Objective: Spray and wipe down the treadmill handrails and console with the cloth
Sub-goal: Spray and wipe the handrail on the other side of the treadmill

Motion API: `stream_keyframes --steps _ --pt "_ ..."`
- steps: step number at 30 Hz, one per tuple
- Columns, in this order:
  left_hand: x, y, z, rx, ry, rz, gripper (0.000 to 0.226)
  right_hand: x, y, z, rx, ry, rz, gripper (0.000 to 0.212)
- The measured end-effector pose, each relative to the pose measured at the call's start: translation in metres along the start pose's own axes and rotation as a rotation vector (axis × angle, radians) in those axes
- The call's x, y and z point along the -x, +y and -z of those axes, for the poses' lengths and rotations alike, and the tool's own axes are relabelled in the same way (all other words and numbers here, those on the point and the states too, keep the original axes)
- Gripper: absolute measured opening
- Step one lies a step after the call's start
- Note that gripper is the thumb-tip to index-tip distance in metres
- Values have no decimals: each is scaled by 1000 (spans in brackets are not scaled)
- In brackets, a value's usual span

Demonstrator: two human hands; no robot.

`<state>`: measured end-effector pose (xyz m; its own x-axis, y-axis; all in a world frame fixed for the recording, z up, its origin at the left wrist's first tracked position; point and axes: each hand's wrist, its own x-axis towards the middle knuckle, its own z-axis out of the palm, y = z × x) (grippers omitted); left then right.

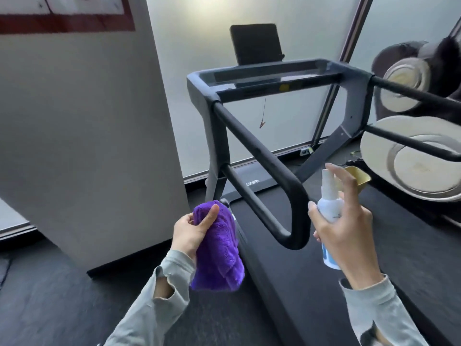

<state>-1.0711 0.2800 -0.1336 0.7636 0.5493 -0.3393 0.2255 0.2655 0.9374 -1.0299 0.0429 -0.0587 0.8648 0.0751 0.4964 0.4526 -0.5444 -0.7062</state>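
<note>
Cloth: My left hand (192,233) held a bunched purple cloth (219,248), my grip clamped around its upper part with the thumb pressed across the front. It hung low, just beside the near bend of the left handrail (252,143). It looked soft, light and floppy, so I judged it best kept bunched in the palm for firm wiping.
Spray bottle: My right hand (349,221) held a small white spray bottle (330,208), the fingers wrapped around its body and one finger raised beside the nozzle. I judged it light, rigid and smooth, possibly slippery if wet, best held around the middle.
Handrails: The left handrail was a dark looped bar that seemed stiff and fixed; its near bend lay between my two hands. The right handrail (414,94) ran off to the far right.
Console: The console (272,73) sat further ahead, well apart from both hands, with a dark screen (255,43) standing above it.
Surroundings: A pale panel (87,146) stood close on the left. A cord with a clip (262,124) dangled under the console. Rounded cream and dark equipment (411,156) crowded the right handrail, which I judged could hinder wiping there.
</note>
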Motion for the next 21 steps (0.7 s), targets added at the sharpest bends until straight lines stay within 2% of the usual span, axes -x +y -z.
stream_keyframes --steps 2,4,6,8,11,14,19,21 --pt "-25 15 0 31 -152 169 29 -13 -8 -11 18 24 -18 63" --pt "-54 23 2 0 -261 298 39 -25 -12 -24 38 57 -23 62" --pt "-83 29 3 -48 -286 323 44 -34 -16 -35 68 88 -14 61" --pt "-106 35 3 -71 -287 243 29 -44 -25 -47 133 85 -10 61" --pt "-129 50 10 -71 -328 18 15 -57 -45 -66 185 47 -15 64" --pt "-154 67 17 7 -321 -97 20 -80 -58 -79 237 13 -7 67" --pt "-180 85 19 2 -323 -192 24 -134 -75 -93 277 -169 14 66" --pt "-188 87 18 21 -286 -188 45 -163 -76 -103 333 -239 57 63"
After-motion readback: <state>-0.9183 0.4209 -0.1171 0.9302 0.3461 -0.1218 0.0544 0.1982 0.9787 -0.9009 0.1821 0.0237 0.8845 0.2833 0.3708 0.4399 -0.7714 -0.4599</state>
